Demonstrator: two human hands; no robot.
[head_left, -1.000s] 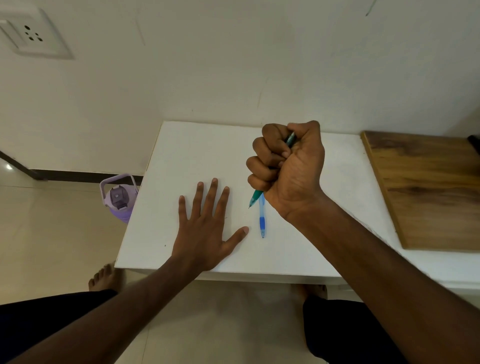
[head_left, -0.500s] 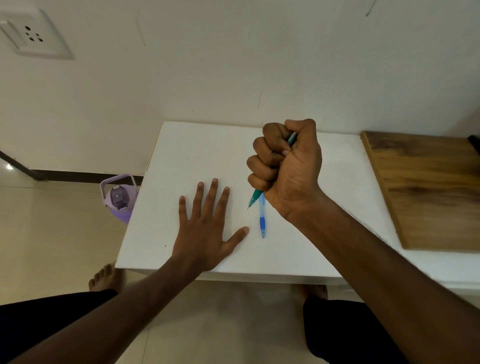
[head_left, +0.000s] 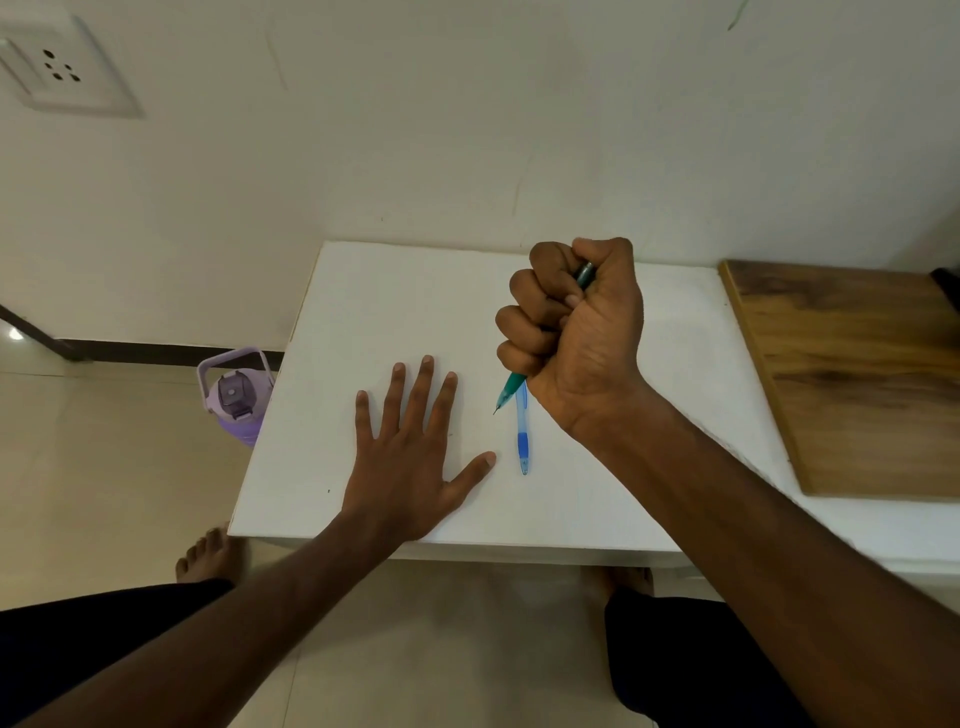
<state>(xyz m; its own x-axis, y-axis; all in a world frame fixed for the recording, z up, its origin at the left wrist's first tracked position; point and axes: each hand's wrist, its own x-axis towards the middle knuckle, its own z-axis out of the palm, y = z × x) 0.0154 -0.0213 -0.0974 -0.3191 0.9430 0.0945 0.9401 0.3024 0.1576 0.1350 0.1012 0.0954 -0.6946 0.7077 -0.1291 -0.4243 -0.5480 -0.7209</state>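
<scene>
Green pen (head_left: 510, 388): wrapped in my right hand (head_left: 576, 332), full fist, tip down and tilted toward my left, top end poking out by the thumb. The tip hangs above the white table (head_left: 363, 312), not touching as far as I can tell. Blue pen (head_left: 522, 436) lies flat just beside the tip, its far end under my fist. Left hand (head_left: 410, 457) flat on the table, fingers straight and spread, holding nothing; thumb tip near the blue pen. My read: tip goes down next. To do it well: lower straight, land in the gap between thumb and blue pen, firm wrist, nudge neither. Wooden board (head_left: 852, 374) to my right and purple water bottle (head_left: 236, 397) on the floor to my left are both well apart.
</scene>
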